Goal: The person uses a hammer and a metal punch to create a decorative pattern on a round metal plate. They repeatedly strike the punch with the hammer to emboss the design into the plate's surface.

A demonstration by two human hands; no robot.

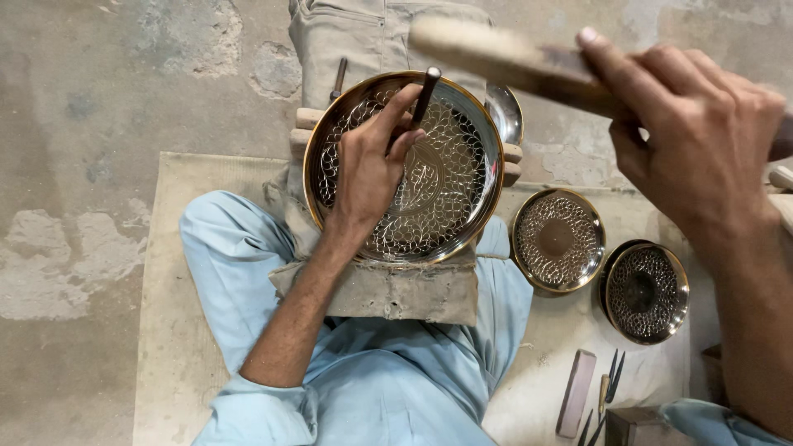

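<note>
A large round brass plate [462, 116] with fine engraved scrollwork rests on a cloth-covered block over my lap. My left hand [372, 161] lies on the plate and holds a dark metal chisel [426, 91] upright against its surface. My right hand [694, 132] is raised above and to the right, gripping a wooden mallet [496, 54] whose blurred head points left over the plate's far rim.
Two smaller engraved brass bowls [557, 239] [646, 291] sit on the mat to the right. A sharpening stone [576, 392] and several small chisels [610, 384] lie near the bottom right. Another metal dish [506, 111] peeks from behind the plate. Bare concrete floor surrounds the mat.
</note>
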